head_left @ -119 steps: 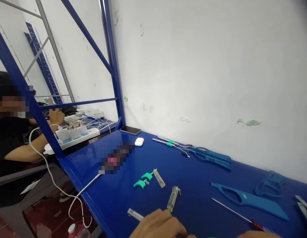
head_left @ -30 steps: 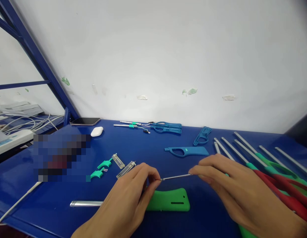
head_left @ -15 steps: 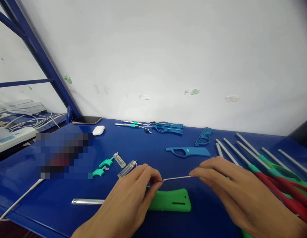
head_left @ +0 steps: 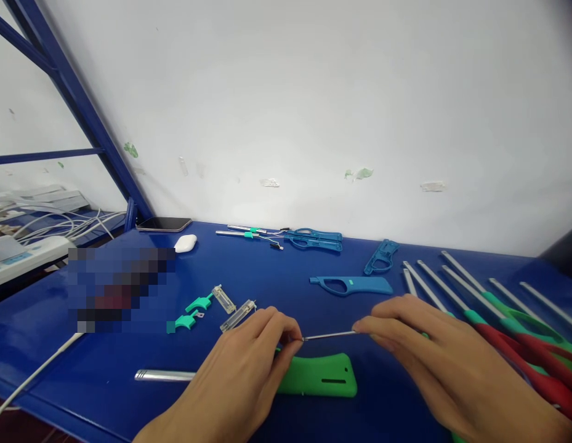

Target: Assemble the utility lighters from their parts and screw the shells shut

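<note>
My left hand (head_left: 239,369) pinches the left end of a thin metal rod (head_left: 329,335) between thumb and forefinger. The rod's other end is at the fingertips of my right hand (head_left: 433,357), which are closed on it. Both ends are covered by fingers. On the table below lies a green utility lighter (head_left: 320,374), its silver barrel (head_left: 163,375) sticking out to the left and its middle covered by my left hand. Clear fuel tanks (head_left: 238,315) and teal triggers (head_left: 186,321) rest beyond my left hand.
Several utility lighters with red or green handles (head_left: 551,381) lie at the right. Farther back are blue handle shells (head_left: 369,285) and metal tubes with wires (head_left: 239,234). A phone (head_left: 163,224), a white earbud case (head_left: 186,243) and a white cable (head_left: 36,381) occupy the left side.
Both hands keep the thin rod stretched between them in nearly the same place. The whole view has shifted very slightly.
</note>
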{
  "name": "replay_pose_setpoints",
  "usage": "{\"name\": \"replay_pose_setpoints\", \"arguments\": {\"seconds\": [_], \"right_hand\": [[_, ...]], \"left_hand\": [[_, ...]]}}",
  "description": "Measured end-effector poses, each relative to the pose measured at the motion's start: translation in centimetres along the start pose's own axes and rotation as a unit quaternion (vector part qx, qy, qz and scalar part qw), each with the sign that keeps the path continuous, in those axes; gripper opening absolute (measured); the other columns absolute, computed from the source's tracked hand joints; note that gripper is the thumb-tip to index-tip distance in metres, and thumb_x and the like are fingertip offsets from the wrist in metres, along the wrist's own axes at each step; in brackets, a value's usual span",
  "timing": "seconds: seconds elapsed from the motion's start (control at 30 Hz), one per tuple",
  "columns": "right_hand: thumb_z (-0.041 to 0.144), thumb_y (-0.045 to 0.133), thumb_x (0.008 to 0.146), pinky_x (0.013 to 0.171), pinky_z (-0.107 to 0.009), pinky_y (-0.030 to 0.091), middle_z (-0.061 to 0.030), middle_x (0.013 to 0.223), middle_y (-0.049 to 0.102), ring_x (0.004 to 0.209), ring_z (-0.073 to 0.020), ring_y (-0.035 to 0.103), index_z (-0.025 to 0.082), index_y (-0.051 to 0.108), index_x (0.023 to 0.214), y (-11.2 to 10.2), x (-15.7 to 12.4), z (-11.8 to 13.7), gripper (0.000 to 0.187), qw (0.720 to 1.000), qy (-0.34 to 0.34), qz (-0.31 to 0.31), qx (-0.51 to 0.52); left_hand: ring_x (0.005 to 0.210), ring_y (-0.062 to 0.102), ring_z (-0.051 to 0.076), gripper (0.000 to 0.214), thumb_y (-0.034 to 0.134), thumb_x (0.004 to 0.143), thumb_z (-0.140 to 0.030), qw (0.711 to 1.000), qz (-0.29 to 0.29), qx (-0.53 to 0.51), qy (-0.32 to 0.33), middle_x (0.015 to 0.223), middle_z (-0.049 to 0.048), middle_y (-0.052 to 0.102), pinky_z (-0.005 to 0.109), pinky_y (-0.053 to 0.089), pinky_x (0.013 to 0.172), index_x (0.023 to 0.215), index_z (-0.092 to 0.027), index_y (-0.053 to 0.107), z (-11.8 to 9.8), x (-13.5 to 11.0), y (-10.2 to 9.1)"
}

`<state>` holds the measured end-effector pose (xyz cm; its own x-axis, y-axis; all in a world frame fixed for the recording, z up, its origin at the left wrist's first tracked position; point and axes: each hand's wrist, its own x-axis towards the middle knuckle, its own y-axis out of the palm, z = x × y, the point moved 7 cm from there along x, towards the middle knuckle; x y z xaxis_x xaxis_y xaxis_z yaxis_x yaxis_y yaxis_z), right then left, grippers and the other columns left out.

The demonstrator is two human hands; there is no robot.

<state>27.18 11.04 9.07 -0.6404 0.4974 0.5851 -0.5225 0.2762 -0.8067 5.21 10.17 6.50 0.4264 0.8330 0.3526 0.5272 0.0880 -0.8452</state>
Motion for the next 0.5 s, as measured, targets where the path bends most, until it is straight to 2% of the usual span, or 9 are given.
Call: {"name": "replay_pose_setpoints", "arguments": {"seconds": [0.2,0.3,0.4,0.5], "right_hand": [[0.000,0.046,0.097,0.081,-0.027,0.065,-0.0061,0.116,0.075,0.097,-0.0184,0.078,0.034,0.070,0.138,-0.2,-1.1,-0.1,0.058,1.000,-0.009,0.001,-0.015],[0.003,0.043,0.101,0.081,-0.028,0.066,-0.0068,0.124,0.071,0.100,-0.0186,0.078,0.039,0.066,0.147,-0.4,-1.8,-0.3,0.063,1.000,0.012,0.013,0.009],[0.017,0.051,0.109,0.087,-0.032,0.068,-0.0074,0.129,0.071,0.108,-0.0224,0.078,0.040,0.065,0.148,-0.6,-1.8,-0.6,0.047,0.996,0.064,0.029,0.061],[0.033,0.065,0.109,0.087,-0.031,0.069,-0.0016,0.113,0.079,0.098,-0.0217,0.081,0.040,0.068,0.133,-2.0,-1.1,-0.7,0.026,0.987,0.107,-0.043,0.113]], "left_hand": [[0.078,0.069,0.019,0.015,0.049,0.111,-0.015,0.999,0.014,0.033,0.017,0.098,-0.0028,0.067,0.032,0.049,0.067,0.108,-0.028,0.055,-0.8,-0.2,0.2],[0.082,0.069,0.020,0.013,0.050,0.111,-0.016,0.998,0.024,0.057,0.032,0.099,-0.0018,0.066,0.033,0.050,0.068,0.110,-0.027,0.055,-1.5,-0.3,0.3],[0.085,0.069,0.021,0.013,0.052,0.110,-0.014,0.996,0.037,0.071,0.040,0.100,-0.0016,0.067,0.034,0.052,0.068,0.112,-0.027,0.055,-2.0,-0.4,0.5],[0.085,0.069,0.020,0.014,0.052,0.110,-0.013,0.996,0.034,0.064,0.047,0.100,-0.0018,0.067,0.034,0.054,0.070,0.111,-0.026,0.055,-2.4,-0.1,0.7]]}}
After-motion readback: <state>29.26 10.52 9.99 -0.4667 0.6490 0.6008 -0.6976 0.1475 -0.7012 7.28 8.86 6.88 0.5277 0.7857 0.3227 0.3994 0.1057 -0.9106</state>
